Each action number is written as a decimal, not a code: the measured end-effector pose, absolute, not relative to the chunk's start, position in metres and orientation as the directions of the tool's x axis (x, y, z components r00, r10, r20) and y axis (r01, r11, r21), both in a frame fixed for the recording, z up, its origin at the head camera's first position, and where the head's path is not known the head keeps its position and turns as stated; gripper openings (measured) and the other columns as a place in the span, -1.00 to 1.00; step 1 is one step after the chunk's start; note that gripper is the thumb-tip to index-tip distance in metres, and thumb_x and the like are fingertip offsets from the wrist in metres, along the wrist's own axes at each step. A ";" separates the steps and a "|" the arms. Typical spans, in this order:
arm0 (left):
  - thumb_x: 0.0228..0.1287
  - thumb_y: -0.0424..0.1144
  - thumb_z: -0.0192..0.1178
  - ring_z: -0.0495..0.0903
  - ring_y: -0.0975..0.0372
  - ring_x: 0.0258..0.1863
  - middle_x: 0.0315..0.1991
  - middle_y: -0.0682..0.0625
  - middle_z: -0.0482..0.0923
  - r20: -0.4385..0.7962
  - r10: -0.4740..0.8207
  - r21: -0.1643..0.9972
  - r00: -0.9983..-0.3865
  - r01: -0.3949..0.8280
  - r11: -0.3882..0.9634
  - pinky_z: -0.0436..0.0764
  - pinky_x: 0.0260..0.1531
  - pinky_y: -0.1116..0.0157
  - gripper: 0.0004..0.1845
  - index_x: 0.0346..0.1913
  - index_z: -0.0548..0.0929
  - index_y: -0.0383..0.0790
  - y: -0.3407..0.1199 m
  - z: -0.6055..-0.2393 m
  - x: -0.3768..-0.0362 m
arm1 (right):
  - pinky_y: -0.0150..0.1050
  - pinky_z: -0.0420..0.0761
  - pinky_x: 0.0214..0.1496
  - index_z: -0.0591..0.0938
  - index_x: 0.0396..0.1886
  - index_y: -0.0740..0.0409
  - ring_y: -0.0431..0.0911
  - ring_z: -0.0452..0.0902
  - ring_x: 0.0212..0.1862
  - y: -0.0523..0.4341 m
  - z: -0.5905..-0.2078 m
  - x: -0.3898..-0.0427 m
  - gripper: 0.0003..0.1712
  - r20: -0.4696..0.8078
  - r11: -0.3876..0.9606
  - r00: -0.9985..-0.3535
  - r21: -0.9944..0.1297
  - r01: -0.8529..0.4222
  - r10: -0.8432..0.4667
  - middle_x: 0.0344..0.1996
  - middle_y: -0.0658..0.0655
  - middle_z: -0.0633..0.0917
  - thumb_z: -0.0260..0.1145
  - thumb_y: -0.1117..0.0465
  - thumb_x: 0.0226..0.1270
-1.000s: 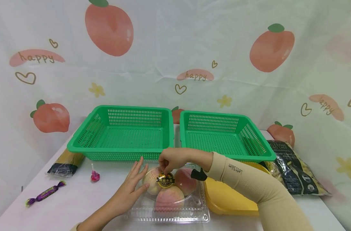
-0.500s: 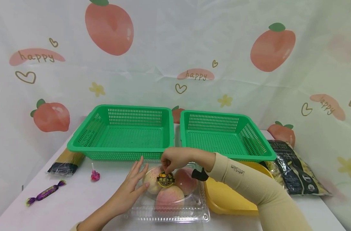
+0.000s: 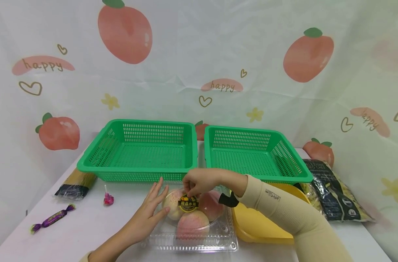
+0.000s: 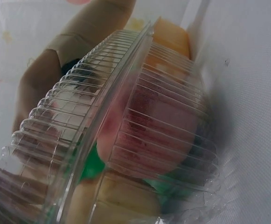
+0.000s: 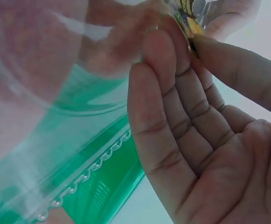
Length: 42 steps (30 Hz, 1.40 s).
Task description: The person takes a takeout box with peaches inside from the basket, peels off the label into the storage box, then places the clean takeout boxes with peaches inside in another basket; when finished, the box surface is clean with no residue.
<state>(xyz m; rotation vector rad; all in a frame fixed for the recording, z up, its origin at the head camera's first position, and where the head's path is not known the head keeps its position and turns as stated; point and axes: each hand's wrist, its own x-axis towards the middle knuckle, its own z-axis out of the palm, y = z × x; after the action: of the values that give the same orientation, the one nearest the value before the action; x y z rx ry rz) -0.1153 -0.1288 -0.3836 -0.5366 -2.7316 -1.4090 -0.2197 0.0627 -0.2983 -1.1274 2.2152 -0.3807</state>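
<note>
Clear clamshell box (image 3: pixel 192 233) with three peaches (image 3: pixel 192 222) sits at 6 o'clock on the white tabletop (image 3: pixel 87 225), just in front of the gap between two green baskets. Right hand (image 3: pixel 199 181) is over the lid, fingers (image 5: pixel 172 93) curled, thumb and fingertips pinching the edge of the black-and-gold sticker (image 3: pixel 188 203) at lid centre. Left hand (image 3: pixel 149 211) lies at 9 o'clock of the box, fingers straight and loosely spread, palm side against the box's left wall, gripping nothing. Left wrist view: ribbed lid and reddish peach close up, right sleeve behind. Left basket (image 3: pixel 140 151) at 11 o'clock, right basket (image 3: pixel 254 153) at 1 o'clock. Yellow tray (image 3: pixel 261 227) touches the box at 3 o'clock, under the right forearm. Pasta bag (image 3: pixel 333 189) further at 3 o'clock. Spaghetti pack (image 3: pixel 75 183), lollipop (image 3: pixel 107 198), purple candy (image 3: pixel 51 218) at 9 o'clock, well apart from the box.
</note>
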 end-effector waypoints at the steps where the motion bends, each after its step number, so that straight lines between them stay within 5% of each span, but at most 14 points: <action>1: 0.35 -0.13 0.04 -0.29 -0.20 0.45 0.50 -0.16 -0.24 0.173 0.291 0.787 -0.941 0.310 0.533 -0.16 0.21 -0.37 -0.36 0.37 0.15 -0.38 -0.129 -0.384 -0.115 | -0.48 0.55 -0.46 0.59 -0.38 0.22 -0.12 0.61 -0.51 0.063 -0.298 -0.219 -0.98 -0.399 0.601 -0.449 -0.505 -0.620 -0.799 -0.53 0.08 0.68 0.25 0.35 0.25; 12: 0.35 -0.15 0.05 -0.29 -0.20 0.44 0.50 -0.19 -0.23 0.183 0.291 0.787 -0.939 0.317 0.530 -0.16 0.21 -0.37 -0.36 0.37 0.16 -0.39 -0.128 -0.383 -0.115 | -0.54 0.49 -0.43 0.62 -0.44 0.25 -0.36 0.44 -0.51 0.073 -0.302 -0.220 -0.96 -0.373 0.586 -0.452 -0.492 -0.644 -0.810 -0.55 -0.01 0.62 0.31 0.37 0.18; 42: 0.34 -0.13 0.06 -0.29 -0.22 0.44 0.49 -0.20 -0.23 0.183 0.301 0.787 -0.936 0.323 0.526 -0.16 0.19 -0.39 -0.35 0.36 0.16 -0.41 -0.130 -0.384 -0.115 | -0.50 0.58 -0.37 0.59 -0.41 0.26 -0.20 0.62 -0.45 0.087 -0.294 -0.207 -0.93 -0.228 0.482 -0.436 -0.571 -0.664 -0.871 -0.48 0.09 0.70 0.22 0.38 0.27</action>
<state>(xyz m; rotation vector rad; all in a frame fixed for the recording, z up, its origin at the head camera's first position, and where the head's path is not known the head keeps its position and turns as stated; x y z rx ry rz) -0.1151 -0.1299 -0.3844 -0.5566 -2.7226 -1.4124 -0.2074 0.0868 -0.2939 -1.2672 2.2352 -0.5521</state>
